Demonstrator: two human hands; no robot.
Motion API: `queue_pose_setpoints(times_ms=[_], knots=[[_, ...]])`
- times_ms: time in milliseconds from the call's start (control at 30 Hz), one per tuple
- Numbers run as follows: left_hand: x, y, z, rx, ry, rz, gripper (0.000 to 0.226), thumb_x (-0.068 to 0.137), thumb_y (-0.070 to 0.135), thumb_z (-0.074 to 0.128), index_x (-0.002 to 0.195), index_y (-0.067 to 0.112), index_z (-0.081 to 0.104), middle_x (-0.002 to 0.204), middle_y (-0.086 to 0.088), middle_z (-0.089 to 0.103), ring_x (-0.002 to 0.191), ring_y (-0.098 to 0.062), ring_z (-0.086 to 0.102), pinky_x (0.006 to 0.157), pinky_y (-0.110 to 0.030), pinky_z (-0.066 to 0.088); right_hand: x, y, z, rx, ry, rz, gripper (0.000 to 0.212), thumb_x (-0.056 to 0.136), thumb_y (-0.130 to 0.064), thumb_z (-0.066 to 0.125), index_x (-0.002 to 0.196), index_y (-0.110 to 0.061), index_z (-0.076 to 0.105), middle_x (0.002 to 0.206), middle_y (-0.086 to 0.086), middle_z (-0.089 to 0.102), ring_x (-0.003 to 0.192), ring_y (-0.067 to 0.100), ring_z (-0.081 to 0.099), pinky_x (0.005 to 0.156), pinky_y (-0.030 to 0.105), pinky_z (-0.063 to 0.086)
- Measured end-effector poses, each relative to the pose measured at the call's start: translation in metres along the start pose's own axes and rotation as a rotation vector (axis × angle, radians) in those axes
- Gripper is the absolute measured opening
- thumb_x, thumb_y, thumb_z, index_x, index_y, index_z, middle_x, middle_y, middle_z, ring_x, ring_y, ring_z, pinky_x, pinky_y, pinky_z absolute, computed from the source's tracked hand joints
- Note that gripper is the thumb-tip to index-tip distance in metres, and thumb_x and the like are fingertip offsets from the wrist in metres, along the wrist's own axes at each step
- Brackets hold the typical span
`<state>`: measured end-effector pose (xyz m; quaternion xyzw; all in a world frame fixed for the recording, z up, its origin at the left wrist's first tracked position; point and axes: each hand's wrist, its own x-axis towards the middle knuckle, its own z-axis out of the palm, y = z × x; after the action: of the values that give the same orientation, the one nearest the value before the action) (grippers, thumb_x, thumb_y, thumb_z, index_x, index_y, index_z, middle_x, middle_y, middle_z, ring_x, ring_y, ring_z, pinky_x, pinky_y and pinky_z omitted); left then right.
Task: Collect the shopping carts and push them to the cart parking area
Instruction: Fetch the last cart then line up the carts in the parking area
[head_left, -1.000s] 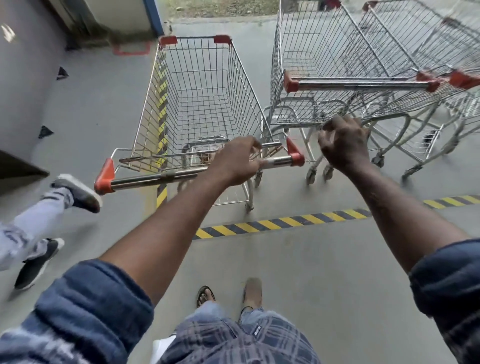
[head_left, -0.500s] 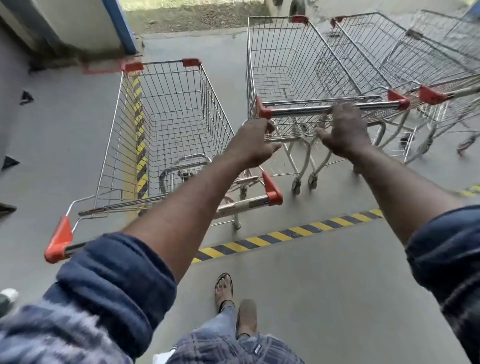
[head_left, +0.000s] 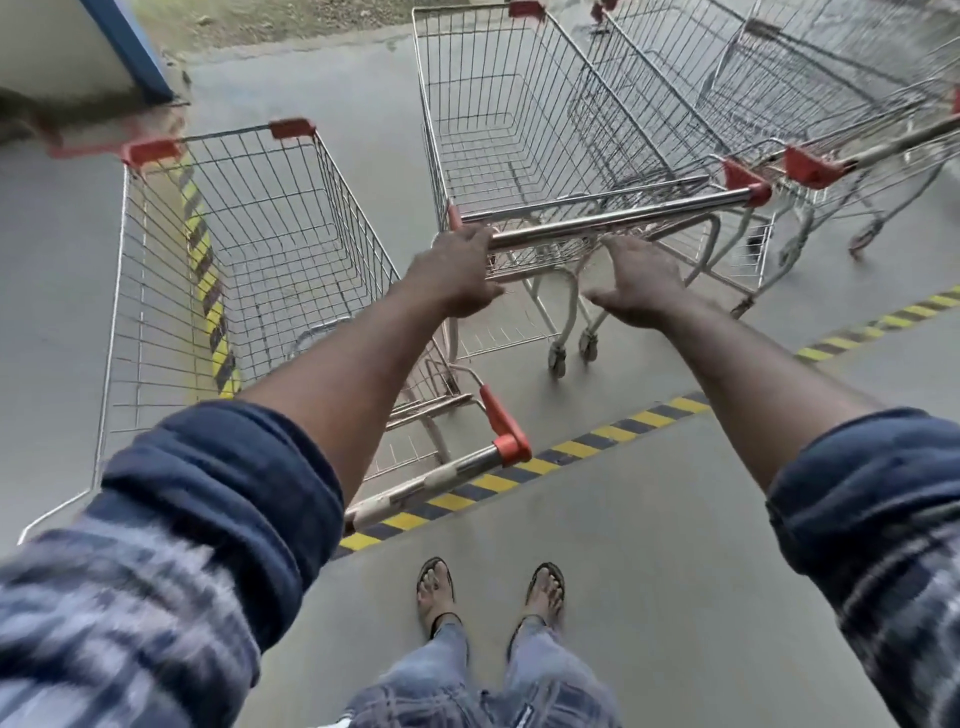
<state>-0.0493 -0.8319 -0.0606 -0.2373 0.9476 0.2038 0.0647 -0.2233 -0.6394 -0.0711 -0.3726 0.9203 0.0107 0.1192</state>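
Three groups of wire shopping carts are seen on the grey floor (head_left: 649, 597). The middle cart (head_left: 519, 130) is placed straight ahead, and its steel handle bar (head_left: 613, 221) is reached by both outstretched arms. The left hand (head_left: 454, 275) is set at the left end of that bar, its fingers curled over the tube and its thumb kept below, apart from the bar. The right hand (head_left: 639, 280) is held just beneath the bar's middle with fingers spread and relaxed; nothing is gripped by it. The left cart (head_left: 234, 249) is parked beside the middle one, its own handle (head_left: 441, 480) lying under the left forearm and untouched. Further carts (head_left: 779, 104) are packed close against the middle cart's right side. A yellow and black striped line (head_left: 597, 436) is crossed by the left cart's handle, and sandalled feet (head_left: 436, 592) are planted behind it
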Motion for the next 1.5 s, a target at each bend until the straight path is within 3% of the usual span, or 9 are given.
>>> queue_pose_setpoints(times_ms=[200, 333, 533, 700, 800, 933, 1167, 1300, 1500], knots=[[0.007, 0.012, 0.007, -0.091, 0.087, -0.11, 0.064, 0.094, 0.047, 0.06, 0.15, 0.024, 0.039, 0.158, -0.01, 0.033, 0.135, -0.035, 0.04, 0.111, -0.051, 0.038, 0.014, 0.029, -0.008, 0.026, 0.125, 0.032, 0.082, 0.087, -0.05, 0.065, 0.152, -0.014, 0.028, 0.159, 0.016, 0.025, 0.146, 0.037, 0.023, 0.115, 0.059, 0.026], [0.004, 0.026, 0.012, -0.113, 0.15, -0.192, 0.053, 0.097, 0.047, 0.056, 0.144, 0.024, 0.05, 0.155, -0.011, 0.034, 0.131, -0.037, 0.039, 0.111, -0.046, 0.036, 0.028, 0.059, -0.01, -0.032, 0.043, 0.027, 0.09, 0.088, -0.055, 0.062, 0.157, -0.022, 0.014, 0.164, 0.015, 0.01, 0.151, 0.036, 0.008, 0.117, 0.059, 0.017], [-0.018, 0.064, 0.035, -0.105, 0.227, -0.321, 0.041, 0.097, 0.047, 0.056, 0.127, 0.021, 0.062, 0.141, -0.008, 0.045, 0.125, -0.033, 0.041, 0.103, -0.043, 0.04, 0.05, 0.108, 0.003, -0.031, -0.066, -0.072, 0.082, 0.092, -0.061, 0.053, 0.154, -0.029, 0.012, 0.164, 0.015, 0.0, 0.152, 0.033, -0.012, 0.118, 0.063, -0.006], [-0.035, 0.111, 0.058, -0.106, 0.291, -0.396, 0.04, 0.094, 0.05, 0.06, 0.123, 0.023, 0.064, 0.132, -0.005, 0.05, 0.12, -0.03, 0.045, 0.095, -0.045, 0.048, 0.045, 0.146, 0.005, 0.007, -0.013, -0.182, 0.07, 0.092, -0.06, 0.055, 0.148, -0.032, 0.024, 0.157, 0.016, 0.018, 0.15, 0.034, 0.007, 0.119, 0.059, -0.004], [-0.042, 0.137, 0.069, -0.144, 0.303, -0.42, 0.032, 0.094, 0.041, 0.063, 0.123, 0.026, 0.064, 0.13, -0.003, 0.051, 0.119, -0.028, 0.045, 0.096, -0.044, 0.048, 0.043, 0.163, 0.001, 0.007, 0.046, -0.245, 0.059, 0.091, -0.057, 0.057, 0.139, -0.031, 0.037, 0.142, 0.015, 0.036, 0.14, 0.033, 0.026, 0.119, 0.06, 0.007], [-0.058, 0.155, 0.08, -0.155, 0.294, -0.433, 0.03, 0.095, 0.036, 0.06, 0.123, 0.026, 0.063, 0.129, -0.003, 0.052, 0.119, -0.029, 0.045, 0.091, -0.038, 0.042, 0.033, 0.173, 0.005, -0.011, 0.076, -0.251, 0.052, 0.09, -0.06, 0.054, 0.13, -0.028, 0.045, 0.134, 0.014, 0.044, 0.133, 0.032, 0.035, 0.116, 0.059, 0.015], [-0.098, 0.139, 0.082, -0.064, 0.255, -0.459, 0.031, 0.092, 0.049, 0.063, 0.119, 0.034, 0.066, 0.123, -0.002, 0.058, 0.115, -0.029, 0.05, 0.094, -0.042, 0.044, -0.017, 0.15, 0.026, 0.029, 0.149, -0.228, 0.042, 0.088, -0.049, 0.061, 0.12, -0.023, 0.055, 0.13, 0.01, 0.047, 0.128, 0.031, 0.038, 0.114, 0.052, 0.016], [-0.119, 0.134, 0.073, 0.137, 0.223, -0.449, 0.031, 0.093, 0.051, 0.061, 0.119, 0.036, 0.066, 0.122, -0.003, 0.061, 0.117, -0.028, 0.055, 0.109, -0.049, 0.033, -0.046, 0.138, 0.038, 0.096, 0.195, -0.245, 0.038, 0.086, -0.045, 0.064, 0.114, -0.02, 0.056, 0.127, 0.011, 0.048, 0.125, 0.035, 0.039, 0.112, 0.06, 0.023], [-0.145, 0.132, 0.077, 0.129, 0.23, -0.424, 0.033, 0.093, 0.055, 0.056, 0.117, 0.035, 0.068, 0.129, -0.002, 0.06, 0.124, -0.029, 0.049, 0.114, -0.059, 0.02, -0.069, 0.137, 0.045, 0.147, 0.197, -0.237, 0.032, 0.088, -0.05, 0.059, 0.106, -0.025, 0.051, 0.119, 0.006, 0.049, 0.12, 0.032, 0.042, 0.111, 0.058, 0.024]])
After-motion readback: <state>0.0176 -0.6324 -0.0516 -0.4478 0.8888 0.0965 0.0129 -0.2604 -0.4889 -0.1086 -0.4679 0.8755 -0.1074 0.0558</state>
